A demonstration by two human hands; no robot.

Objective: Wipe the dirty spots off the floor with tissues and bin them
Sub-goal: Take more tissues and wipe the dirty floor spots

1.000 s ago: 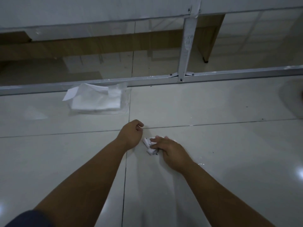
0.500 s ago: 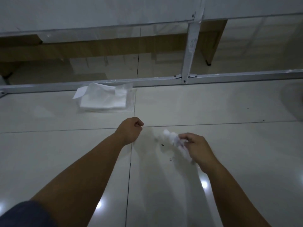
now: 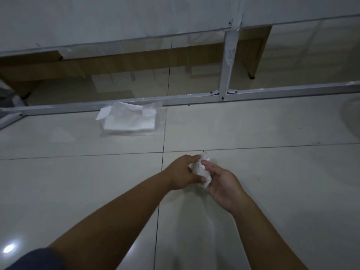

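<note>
Both hands have come together since 0.5 s ago: the left hand (image 3: 180,173) has left the floor (image 3: 272,191) and now pinches the crumpled tissue (image 3: 200,170) that the right hand (image 3: 224,184) also grips (dark specks show on it), above the tile joint. Farther back, the tissue pack (image 3: 129,120) lies beside the metal rail (image 3: 272,93).

Pale glossy floor tiles (image 3: 253,191) with dark grout lines fill the dim room, and 1 bright light glare (image 3: 8,248) shows at the lower left. A metal floor rail (image 3: 272,92) with 1 upright post (image 3: 227,65) frames a glass partition. Behind it stands wooden furniture (image 3: 126,63).
</note>
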